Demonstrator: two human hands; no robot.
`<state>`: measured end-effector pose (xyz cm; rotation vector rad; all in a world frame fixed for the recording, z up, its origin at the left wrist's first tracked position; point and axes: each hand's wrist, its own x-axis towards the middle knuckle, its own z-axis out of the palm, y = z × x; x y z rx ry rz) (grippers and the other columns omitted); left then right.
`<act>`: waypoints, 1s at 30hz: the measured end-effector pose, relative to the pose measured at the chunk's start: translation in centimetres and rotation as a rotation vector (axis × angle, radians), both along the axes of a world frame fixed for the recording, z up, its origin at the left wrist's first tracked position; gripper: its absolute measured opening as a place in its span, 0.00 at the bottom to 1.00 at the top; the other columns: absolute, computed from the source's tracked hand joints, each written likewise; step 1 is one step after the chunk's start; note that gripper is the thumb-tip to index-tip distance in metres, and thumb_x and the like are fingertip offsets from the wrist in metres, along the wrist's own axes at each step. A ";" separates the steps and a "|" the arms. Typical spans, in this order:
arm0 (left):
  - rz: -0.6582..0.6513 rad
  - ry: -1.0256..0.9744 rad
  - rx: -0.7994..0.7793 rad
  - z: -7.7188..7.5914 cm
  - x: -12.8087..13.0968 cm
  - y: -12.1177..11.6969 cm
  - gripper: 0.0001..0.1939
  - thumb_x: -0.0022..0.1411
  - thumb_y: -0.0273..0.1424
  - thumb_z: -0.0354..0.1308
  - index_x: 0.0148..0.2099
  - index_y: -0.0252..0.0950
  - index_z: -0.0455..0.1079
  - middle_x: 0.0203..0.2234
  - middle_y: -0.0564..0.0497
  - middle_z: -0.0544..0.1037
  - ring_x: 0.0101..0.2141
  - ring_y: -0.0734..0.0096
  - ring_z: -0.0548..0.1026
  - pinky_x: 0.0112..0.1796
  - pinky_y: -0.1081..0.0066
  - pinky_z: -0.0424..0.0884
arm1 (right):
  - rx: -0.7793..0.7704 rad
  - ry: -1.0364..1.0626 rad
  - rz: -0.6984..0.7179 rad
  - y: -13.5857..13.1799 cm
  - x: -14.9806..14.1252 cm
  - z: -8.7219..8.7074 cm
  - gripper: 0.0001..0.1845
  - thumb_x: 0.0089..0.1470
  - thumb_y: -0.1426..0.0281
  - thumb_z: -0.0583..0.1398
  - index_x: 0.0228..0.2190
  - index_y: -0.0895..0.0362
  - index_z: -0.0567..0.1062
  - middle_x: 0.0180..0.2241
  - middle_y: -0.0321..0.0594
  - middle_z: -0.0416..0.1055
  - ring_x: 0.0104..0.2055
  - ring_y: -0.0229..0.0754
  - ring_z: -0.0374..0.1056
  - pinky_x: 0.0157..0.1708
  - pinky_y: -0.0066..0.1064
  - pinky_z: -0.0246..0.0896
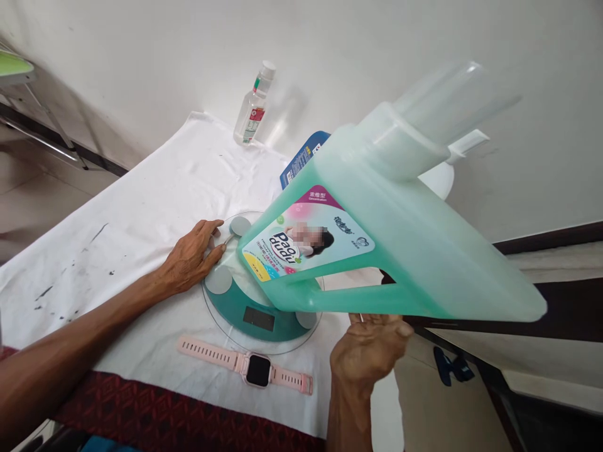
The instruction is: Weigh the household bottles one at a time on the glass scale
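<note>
A large jug of green liquid [348,207] with a clear cap and a "Pao dudu" label looms over the round glass scale [257,321]; its lower end appears to rest on the glass. My left hand [194,254] lies at the scale's left edge, thumb and fingers apart, touching it. Below the jug's handle in the picture is my right hand [370,351], palm turned up. Its thumb sticks out, while the fingers are partly hidden behind the jug; contact with it is unclear. In front of the scale lies a pink-strapped smartwatch [258,370].
A clear bottle with a white cap [254,107] stands at the back by the wall. Behind the jug, a blue container [301,160] shows partly. White cloth [117,251] covers the table. Blue slippers [452,365] lie on the floor at right; a green-topped stool [16,66] is far left.
</note>
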<state>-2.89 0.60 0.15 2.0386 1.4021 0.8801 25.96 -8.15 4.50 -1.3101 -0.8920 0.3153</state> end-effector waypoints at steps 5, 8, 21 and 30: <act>-0.004 -0.019 0.010 0.0 0.0 0.0 0.22 0.72 0.38 0.51 0.64 0.38 0.62 0.49 0.43 0.76 0.41 0.61 0.77 0.45 0.57 0.77 | 0.078 0.025 0.285 0.9 -3.4 2.8 0.33 0.58 0.37 0.55 0.40 0.52 0.79 0.38 0.45 0.74 0.45 0.53 0.73 0.42 0.46 0.69; -0.002 -0.044 -0.002 -0.2 0.1 0.0 0.22 0.72 0.38 0.51 0.64 0.38 0.62 0.49 0.43 0.76 0.41 0.60 0.77 0.45 0.57 0.77 | 0.062 0.028 0.363 1.5 -4.6 4.3 0.22 0.59 0.46 0.62 0.32 0.53 0.78 0.28 0.39 0.72 0.34 0.48 0.73 0.36 0.43 0.69; 0.026 -0.165 0.036 -1.3 0.6 -0.7 0.21 0.74 0.35 0.49 0.65 0.39 0.60 0.48 0.43 0.75 0.41 0.59 0.79 0.44 0.54 0.78 | -0.006 0.091 0.312 3.1 -5.4 9.2 0.21 0.39 0.69 0.77 0.25 0.56 0.70 0.19 0.25 0.61 0.18 0.31 0.58 0.18 0.27 0.57; 0.024 -0.158 0.056 -1.6 0.8 -1.0 0.18 0.73 0.32 0.47 0.62 0.38 0.61 0.48 0.41 0.74 0.46 0.53 0.78 0.45 0.54 0.77 | -0.019 0.119 0.187 2.9 -8.7 11.4 0.23 0.32 0.72 0.79 0.26 0.57 0.72 0.20 0.25 0.59 0.19 0.29 0.55 0.17 0.25 0.52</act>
